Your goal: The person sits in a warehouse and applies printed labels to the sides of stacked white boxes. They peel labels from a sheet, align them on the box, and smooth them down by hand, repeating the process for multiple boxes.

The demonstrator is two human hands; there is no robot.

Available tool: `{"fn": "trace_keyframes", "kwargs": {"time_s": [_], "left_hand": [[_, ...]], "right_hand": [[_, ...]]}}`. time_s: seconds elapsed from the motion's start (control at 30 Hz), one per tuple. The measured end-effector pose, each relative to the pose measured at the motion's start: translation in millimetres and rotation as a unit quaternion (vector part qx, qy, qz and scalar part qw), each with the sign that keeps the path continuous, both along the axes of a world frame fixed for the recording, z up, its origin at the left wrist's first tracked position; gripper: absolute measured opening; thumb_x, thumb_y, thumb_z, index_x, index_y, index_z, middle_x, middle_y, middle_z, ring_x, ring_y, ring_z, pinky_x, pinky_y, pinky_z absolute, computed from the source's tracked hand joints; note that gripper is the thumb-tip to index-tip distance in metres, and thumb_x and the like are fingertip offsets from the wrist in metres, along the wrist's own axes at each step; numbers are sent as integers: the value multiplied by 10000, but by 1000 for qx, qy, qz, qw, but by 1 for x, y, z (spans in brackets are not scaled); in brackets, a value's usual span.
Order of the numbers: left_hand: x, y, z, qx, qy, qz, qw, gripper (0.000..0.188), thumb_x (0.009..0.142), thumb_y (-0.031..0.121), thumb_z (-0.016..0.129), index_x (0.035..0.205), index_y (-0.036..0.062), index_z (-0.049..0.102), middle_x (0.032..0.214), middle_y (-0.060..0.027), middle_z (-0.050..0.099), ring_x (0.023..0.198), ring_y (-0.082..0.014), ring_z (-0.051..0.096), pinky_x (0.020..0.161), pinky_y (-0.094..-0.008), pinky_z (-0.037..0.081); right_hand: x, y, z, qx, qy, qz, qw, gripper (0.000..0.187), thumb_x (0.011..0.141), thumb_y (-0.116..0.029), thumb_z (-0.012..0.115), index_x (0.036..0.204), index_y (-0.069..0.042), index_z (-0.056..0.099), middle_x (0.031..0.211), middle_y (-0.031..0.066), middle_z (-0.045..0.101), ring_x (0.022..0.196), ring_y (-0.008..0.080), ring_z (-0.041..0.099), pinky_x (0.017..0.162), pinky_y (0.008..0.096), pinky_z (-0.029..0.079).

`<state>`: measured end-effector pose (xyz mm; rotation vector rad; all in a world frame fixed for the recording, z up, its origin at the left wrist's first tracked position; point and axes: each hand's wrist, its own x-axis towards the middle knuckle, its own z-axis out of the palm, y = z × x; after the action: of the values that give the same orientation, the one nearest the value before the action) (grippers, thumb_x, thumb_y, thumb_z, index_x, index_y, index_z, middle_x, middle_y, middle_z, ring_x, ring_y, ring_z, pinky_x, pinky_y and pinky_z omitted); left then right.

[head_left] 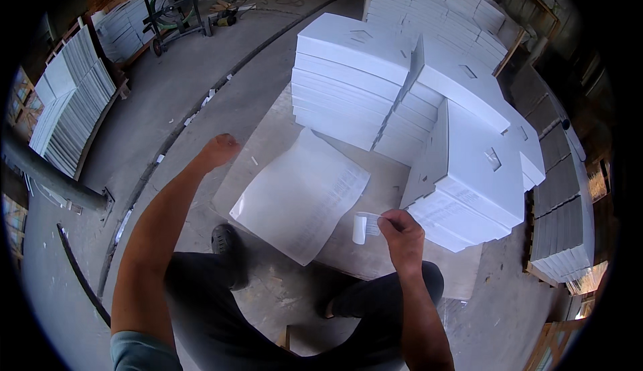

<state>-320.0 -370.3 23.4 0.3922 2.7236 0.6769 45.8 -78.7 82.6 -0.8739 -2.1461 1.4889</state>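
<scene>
My right hand [405, 234] pinches a small curled white label [366, 229] with faint print, held in the air by its right edge. Just left of it, a large white printed sheet [295, 197] lies slightly wavy on a low, pale board [385, 187]. Out to the left, my left hand [221, 150] is raised beside the board's left edge, apart from the sheet. Its fingers are curled closed; whatever they may hold is hidden. Beyond the sheet rises a stack of flat white boxes [345, 93]. More white boxes [469, 163] with cut-out slots stand at the right.
Tall white stacks [442, 3] fill the back right, and grey-white stacks [562, 190] line the right side. At the left lean white panels [70, 103] beside a dark post [57, 177]. A wheeled cart [174, 9] stands at the back left. A narrow groove [201, 103] crosses the floor.
</scene>
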Motion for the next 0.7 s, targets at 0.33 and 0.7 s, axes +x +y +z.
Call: {"fn": "trace_keyframes", "kwargs": {"time_s": [0.33, 0.7], "left_hand": [[203, -278, -133, -228, -245, -91, 938, 269, 934, 272, 573, 1012, 39, 684, 923, -129, 714, 811, -199, 702, 710, -380, 557], [327, -197, -281, -119, -364, 45, 923, 247, 935, 257, 574, 992, 38, 675, 890, -118, 697, 770, -185, 676, 675, -364, 536]], "right_hand": [[7, -26, -1, -33, -6, 50, 998, 132, 884, -99, 724, 953, 9, 690, 808, 10, 678, 730, 67, 576, 693, 241, 478], [-47, -55, -20, 58, -161, 101, 980, 104, 835, -42, 746, 917, -6, 695, 824, 62, 710, 759, 119, 639, 742, 268, 517]]}}
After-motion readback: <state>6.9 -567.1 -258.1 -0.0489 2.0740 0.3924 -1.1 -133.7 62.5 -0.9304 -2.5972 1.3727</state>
